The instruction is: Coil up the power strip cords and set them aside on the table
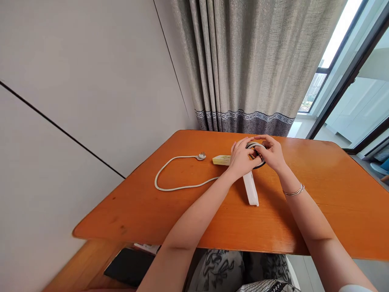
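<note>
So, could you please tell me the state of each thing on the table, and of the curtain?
Coiled grey-and-black cable: wound in a ring, gripped by both hands.
Left hand: fingers closed on the coil.
Right hand: fingers pinching the coil.
White plastic power strip: lying flat.
Long white cable: uncoiled, plug free on orange wooden table.
Cream plastic power strip: lying flat.
Grey fabric curtain: drawn.

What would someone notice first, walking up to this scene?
The left hand and the right hand meet on a coiled cable at the far middle of the orange table. A white power strip lies just below the hands. A white cord loops out to the left of them, and a grey curtain hangs behind the table.
</note>
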`<state>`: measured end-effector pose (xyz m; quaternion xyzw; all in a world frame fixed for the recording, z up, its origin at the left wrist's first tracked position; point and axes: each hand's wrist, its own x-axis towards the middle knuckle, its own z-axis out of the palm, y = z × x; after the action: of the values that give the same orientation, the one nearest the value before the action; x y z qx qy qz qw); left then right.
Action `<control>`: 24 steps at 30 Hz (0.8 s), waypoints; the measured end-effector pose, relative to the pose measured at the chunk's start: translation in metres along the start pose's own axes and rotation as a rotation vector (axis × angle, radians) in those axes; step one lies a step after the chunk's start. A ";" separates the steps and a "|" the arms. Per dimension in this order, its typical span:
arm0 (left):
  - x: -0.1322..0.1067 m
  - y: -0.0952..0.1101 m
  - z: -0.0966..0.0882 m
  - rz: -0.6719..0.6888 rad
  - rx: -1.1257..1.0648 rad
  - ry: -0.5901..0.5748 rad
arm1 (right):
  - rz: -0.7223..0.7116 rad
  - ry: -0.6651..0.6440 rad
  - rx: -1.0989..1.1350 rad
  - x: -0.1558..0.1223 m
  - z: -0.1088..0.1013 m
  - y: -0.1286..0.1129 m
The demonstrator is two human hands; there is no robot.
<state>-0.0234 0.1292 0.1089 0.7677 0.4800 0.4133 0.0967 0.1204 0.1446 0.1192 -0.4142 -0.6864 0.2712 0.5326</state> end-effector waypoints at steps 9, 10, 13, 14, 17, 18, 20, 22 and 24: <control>0.000 -0.002 -0.003 0.037 -0.080 0.143 | -0.020 -0.125 0.213 0.005 -0.005 0.004; 0.000 -0.002 -0.003 0.041 -0.082 0.157 | -0.030 -0.128 0.204 0.005 -0.005 0.005; 0.001 -0.004 -0.003 0.035 -0.120 0.196 | -0.076 -0.150 0.181 0.004 -0.007 0.010; 0.001 -0.005 -0.004 0.022 -0.147 0.205 | -0.092 -0.159 0.164 0.004 -0.008 0.012; 0.004 -0.008 -0.005 -0.048 -0.285 0.209 | -0.176 -0.147 0.051 0.005 -0.011 0.018; 0.005 -0.009 -0.006 -0.077 -0.344 0.195 | -0.230 -0.133 0.000 0.006 -0.011 0.019; 0.007 -0.010 -0.011 -0.129 -0.473 0.147 | -0.369 -0.100 -0.103 0.008 -0.011 0.021; 0.008 -0.010 -0.018 -0.158 -0.588 0.085 | -0.501 -0.101 -0.196 0.009 -0.010 0.023; 0.008 -0.009 -0.028 -0.150 -0.636 0.037 | -0.594 -0.137 -0.271 0.009 -0.006 0.023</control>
<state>-0.0476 0.1337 0.1264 0.6538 0.3839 0.5483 0.3529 0.1324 0.1636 0.1063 -0.2442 -0.8412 0.0374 0.4811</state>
